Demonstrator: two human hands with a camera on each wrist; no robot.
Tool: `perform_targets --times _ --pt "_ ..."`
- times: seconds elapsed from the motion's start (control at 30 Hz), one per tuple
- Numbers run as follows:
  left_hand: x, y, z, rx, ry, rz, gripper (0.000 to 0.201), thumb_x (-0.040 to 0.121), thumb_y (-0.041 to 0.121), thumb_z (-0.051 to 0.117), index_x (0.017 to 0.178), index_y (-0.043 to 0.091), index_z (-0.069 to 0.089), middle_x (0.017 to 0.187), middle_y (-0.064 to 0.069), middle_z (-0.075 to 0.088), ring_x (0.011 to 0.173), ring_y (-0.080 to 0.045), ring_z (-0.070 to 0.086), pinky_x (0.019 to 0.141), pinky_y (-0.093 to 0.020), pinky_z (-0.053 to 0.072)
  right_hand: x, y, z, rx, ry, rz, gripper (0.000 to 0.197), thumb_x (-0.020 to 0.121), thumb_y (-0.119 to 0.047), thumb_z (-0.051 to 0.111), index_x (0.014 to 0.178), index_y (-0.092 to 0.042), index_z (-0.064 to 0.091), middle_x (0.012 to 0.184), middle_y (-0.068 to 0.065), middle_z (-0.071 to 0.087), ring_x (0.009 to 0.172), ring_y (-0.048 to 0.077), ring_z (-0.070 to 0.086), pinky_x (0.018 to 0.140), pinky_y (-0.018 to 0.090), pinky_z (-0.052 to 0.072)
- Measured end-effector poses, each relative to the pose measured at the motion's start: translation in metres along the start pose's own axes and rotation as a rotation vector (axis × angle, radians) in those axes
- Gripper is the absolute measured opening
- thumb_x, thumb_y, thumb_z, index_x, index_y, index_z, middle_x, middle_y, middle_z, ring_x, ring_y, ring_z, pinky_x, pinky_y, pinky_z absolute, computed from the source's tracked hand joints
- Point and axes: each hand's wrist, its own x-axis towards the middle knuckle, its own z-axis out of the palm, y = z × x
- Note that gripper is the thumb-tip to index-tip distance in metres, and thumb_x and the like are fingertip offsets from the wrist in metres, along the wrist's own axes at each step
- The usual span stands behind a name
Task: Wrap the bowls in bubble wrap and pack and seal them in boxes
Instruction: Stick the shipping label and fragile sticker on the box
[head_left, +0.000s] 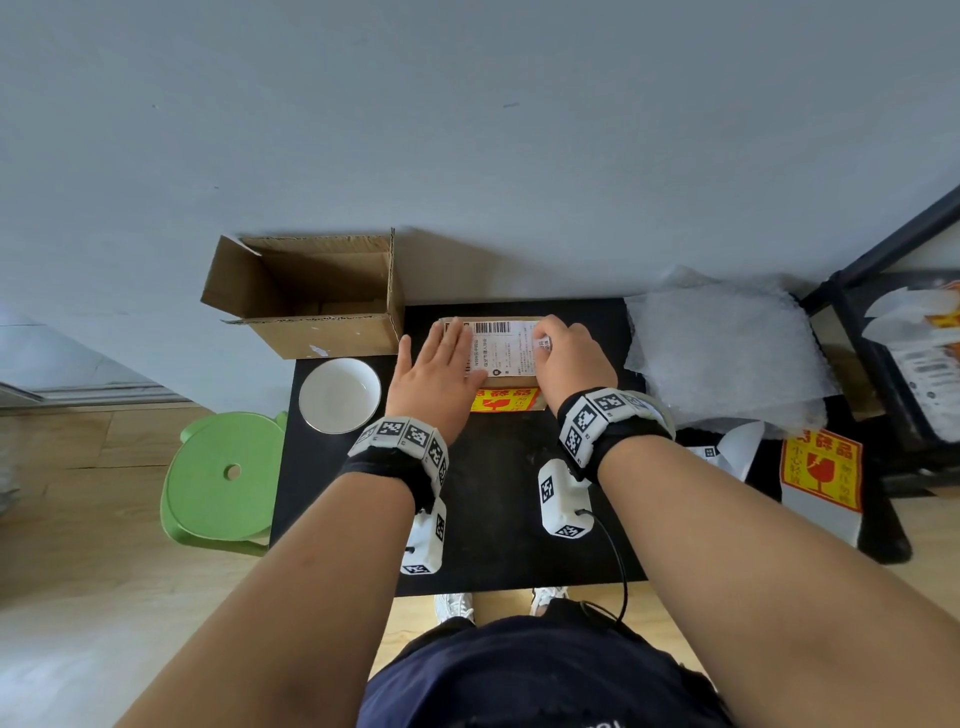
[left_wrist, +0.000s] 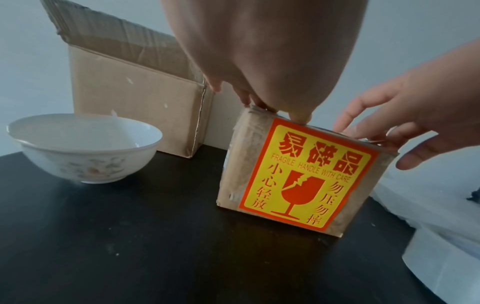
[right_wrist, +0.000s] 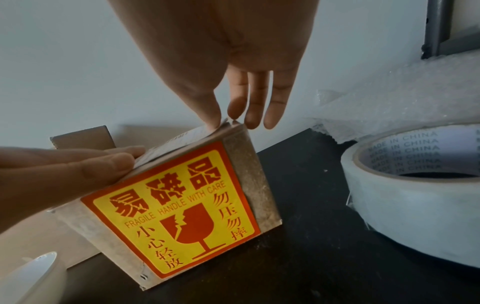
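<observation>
A small closed cardboard box (head_left: 504, 402) with a red and yellow fragile sticker (left_wrist: 298, 174) on its front stands at the back of the black table (head_left: 493, 525). A white shipping label (head_left: 506, 348) lies on its top. My left hand (head_left: 441, 369) rests flat, fingers straight, on the top's left part. My right hand (head_left: 566, 358) is at the top's right edge; its thumb and forefinger (right_wrist: 233, 111) pinch the label's raised corner. A white bowl (head_left: 340, 395) stands bare to the left. Bubble wrap (head_left: 722, 353) lies at the right.
A larger open cardboard box (head_left: 311, 296) stands at the back left, behind the bowl. A roll of clear tape (right_wrist: 415, 195) sits right of the small box. More fragile stickers (head_left: 823, 467) lie at the table's right edge, a black rack (head_left: 883, 364) beyond. A green stool (head_left: 218, 478) stands left.
</observation>
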Motion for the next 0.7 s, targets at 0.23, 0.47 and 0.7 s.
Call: perform_targets --times 0.23,0.47,0.7 --pt "-0.002 0.005 0.005 -0.039 0.023 -0.024 0.056 0.105 0.039 0.013 0.154 0.02 -0.006 0.162 0.003 -0.011 0.148 -0.017 -0.013 0.121 -0.046 -0.003 -0.005 -0.004 -0.008 -0.114 0.036 -0.088 0.04 0.089 -0.01 0.056 0.128 -0.019 0.053 0.125 0.007 0.049 0.115 0.026 0.047 0.085 0.039 0.047" --pt "0.0 0.002 0.009 -0.111 0.013 -0.018 0.057 0.104 0.039 0.015 0.154 0.021 -0.005 0.162 0.004 -0.011 0.148 -0.014 -0.013 0.121 -0.045 0.002 -0.008 -0.003 0.006 -0.246 -0.229 -0.28 0.077 0.087 -0.008 0.052 0.154 -0.019 0.016 0.161 -0.003 0.011 0.149 0.02 0.001 0.122 0.047 0.002" --pt "0.002 0.004 0.013 -0.174 -0.009 -0.074 0.059 0.104 0.041 0.016 0.154 0.021 -0.008 0.161 0.004 -0.016 0.148 -0.016 -0.012 0.122 -0.045 0.004 -0.014 0.007 0.005 -0.207 -0.147 -0.124 0.056 0.101 -0.024 0.035 0.154 -0.02 0.018 0.162 -0.002 0.012 0.149 0.024 0.01 0.121 0.047 0.012"
